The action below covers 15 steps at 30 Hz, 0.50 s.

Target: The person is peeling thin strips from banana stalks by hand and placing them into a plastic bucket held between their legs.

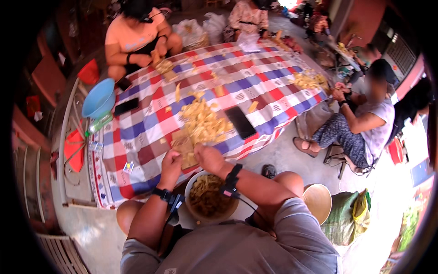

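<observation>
My left hand (171, 168) is at the near edge of the cloth-covered table, its fingers drawn together. My right hand (211, 159) is bent over the right side of a small brown board (182, 141). Thin yellowish pieces lie on that board between my hands. Whether either hand pinches a piece is too small to make out. Just beyond the board spreads a heap of thin, pale yellow pieces (205, 121). Below my hands, between my knees, stands a white bowl (187, 202) holding yellow and brown pieces.
A black phone (240, 122) lies right of the heap, another phone (126, 107) to the left. A blue basin (99, 98) and a plastic bottle (100, 124) are at the table's left edge. People sit around the table. A green sack (340, 215) stands on the floor to the right.
</observation>
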Motion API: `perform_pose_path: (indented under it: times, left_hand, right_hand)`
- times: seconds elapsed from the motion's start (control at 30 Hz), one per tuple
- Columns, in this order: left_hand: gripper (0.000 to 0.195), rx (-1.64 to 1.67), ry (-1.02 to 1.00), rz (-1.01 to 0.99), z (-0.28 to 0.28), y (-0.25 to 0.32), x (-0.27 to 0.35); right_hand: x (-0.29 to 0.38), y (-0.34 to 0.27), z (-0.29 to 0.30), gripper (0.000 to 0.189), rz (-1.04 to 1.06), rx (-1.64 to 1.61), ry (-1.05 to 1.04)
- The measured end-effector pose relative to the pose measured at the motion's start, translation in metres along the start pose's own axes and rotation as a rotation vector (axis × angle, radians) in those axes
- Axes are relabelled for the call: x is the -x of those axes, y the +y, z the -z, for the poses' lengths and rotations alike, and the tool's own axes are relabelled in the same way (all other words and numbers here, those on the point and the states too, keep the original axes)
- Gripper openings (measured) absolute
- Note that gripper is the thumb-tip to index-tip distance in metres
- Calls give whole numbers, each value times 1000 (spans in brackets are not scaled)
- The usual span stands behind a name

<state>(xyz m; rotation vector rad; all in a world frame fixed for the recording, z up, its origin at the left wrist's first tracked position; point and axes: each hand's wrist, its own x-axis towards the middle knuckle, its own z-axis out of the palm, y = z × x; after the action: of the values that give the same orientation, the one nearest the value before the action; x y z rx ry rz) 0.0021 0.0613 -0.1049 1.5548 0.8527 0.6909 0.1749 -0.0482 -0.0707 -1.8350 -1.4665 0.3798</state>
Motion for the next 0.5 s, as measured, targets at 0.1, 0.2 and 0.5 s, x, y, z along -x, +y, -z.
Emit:
perform_pose_path:
  times: [0.1, 0.2, 0.5]
  left_hand:
    - [4, 25, 28, 184, -5, 41, 9]
    - [4, 75, -63, 116, -3, 63, 19]
    - [19, 26, -660, 151, -16, 73, 52]
  right_hand:
    - [8, 4, 7, 16, -65, -58, 7]
    - [13, -13, 31, 20, -26, -134, 36]
    - [34, -43, 80, 34, 16, -205, 32]
